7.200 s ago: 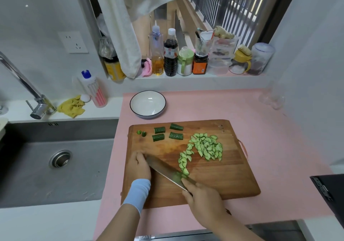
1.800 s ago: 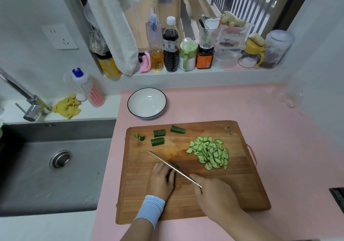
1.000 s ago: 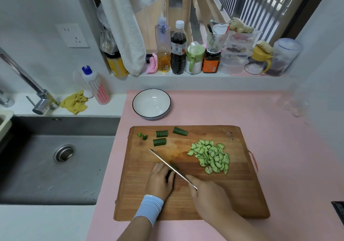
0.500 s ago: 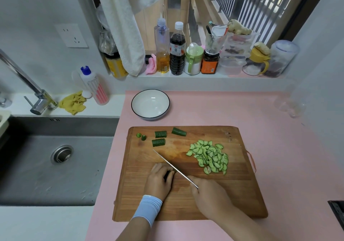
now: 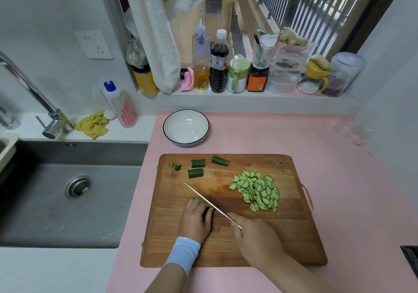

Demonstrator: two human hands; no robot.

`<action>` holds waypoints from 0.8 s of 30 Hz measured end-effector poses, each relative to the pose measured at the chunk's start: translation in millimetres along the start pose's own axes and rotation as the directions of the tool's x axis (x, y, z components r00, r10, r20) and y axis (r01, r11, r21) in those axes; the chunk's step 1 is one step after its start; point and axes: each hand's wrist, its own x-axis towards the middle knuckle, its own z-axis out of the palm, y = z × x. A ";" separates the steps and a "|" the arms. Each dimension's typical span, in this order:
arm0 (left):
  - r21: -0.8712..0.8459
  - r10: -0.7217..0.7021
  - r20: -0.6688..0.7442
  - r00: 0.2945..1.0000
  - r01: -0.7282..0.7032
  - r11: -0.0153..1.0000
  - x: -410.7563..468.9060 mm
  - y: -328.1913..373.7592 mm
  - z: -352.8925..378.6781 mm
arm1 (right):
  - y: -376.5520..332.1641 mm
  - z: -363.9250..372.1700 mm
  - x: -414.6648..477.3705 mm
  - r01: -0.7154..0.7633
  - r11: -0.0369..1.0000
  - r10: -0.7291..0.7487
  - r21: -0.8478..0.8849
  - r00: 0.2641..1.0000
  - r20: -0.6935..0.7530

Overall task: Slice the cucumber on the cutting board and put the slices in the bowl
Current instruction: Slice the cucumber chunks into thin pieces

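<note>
- The left hand (image 5: pixel 196 219) leaves the left edge of the cutting board (image 5: pixel 294 236) and now holds a cucumber chunk (image 5: pixel 206 212) taken from the top group.
- The knife (image 5: pixel 210 204) stands on edge beside it.
- Scattered slices (image 5: pixel 256 192) form one pile.

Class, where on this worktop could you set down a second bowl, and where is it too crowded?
Free: the pink counter right of the board, up to the glass; also the strip right of the bowl, below the sill. Crowded: the bottles there, and mid-board with slices, knife, left hand and right hand.
</note>
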 end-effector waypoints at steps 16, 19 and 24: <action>-0.026 0.003 -0.015 1.000 -0.004 1.000 0.1 -1.9 0.7 | -3.0 -0.8 7.3 -0.022 0.996 0.016 0.088 0.998 0.067; -0.014 0.018 -0.025 1.000 -0.019 1.000 -0.5 -0.6 0.0 | -7.1 -0.3 14.5 -0.015 0.997 0.010 0.078 0.998 0.068; 0.018 0.030 -0.024 0.999 -0.029 0.999 -2.5 -0.7 0.7 | -7.8 0.0 14.2 -0.005 0.997 0.001 0.071 0.998 0.057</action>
